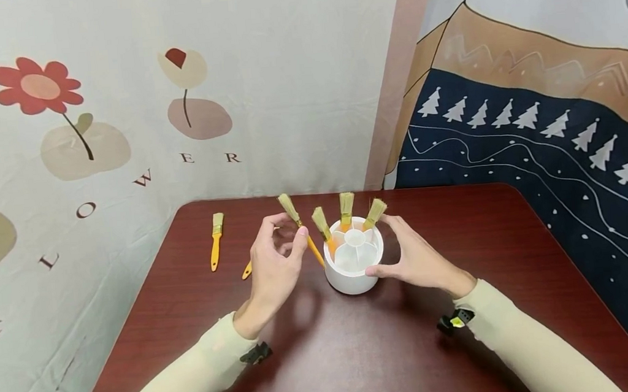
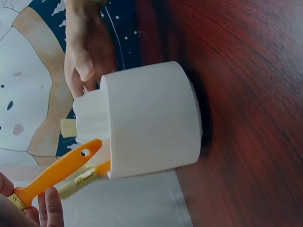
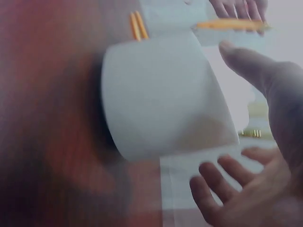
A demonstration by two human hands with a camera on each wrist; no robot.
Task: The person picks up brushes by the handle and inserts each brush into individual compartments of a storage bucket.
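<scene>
My left hand (image 1: 271, 267) pinches a paintbrush near its metal ferrule, bristles up. The brush's orange handle (image 2: 57, 174) slants toward the rim of a round white divided holder (image 1: 352, 283), its end outside the wall in the left wrist view. Three brushes stand in the holder with bristles up: one at the left (image 1: 321, 223), one at the back (image 1: 346, 204) and one at the right (image 1: 373, 211). My right hand (image 1: 424, 258) is spread around the holder's right side, thumb near the front rim. Its fingers look straight and loose in the right wrist view.
A brush with an orange handle (image 1: 215, 247) lies on the dark red table (image 1: 348, 353) at the left. Another brush's handle end (image 1: 247, 271) shows beside my left hand, which hides the rest. Printed cloths (image 1: 295, 99) hang behind the table's back edge and right side.
</scene>
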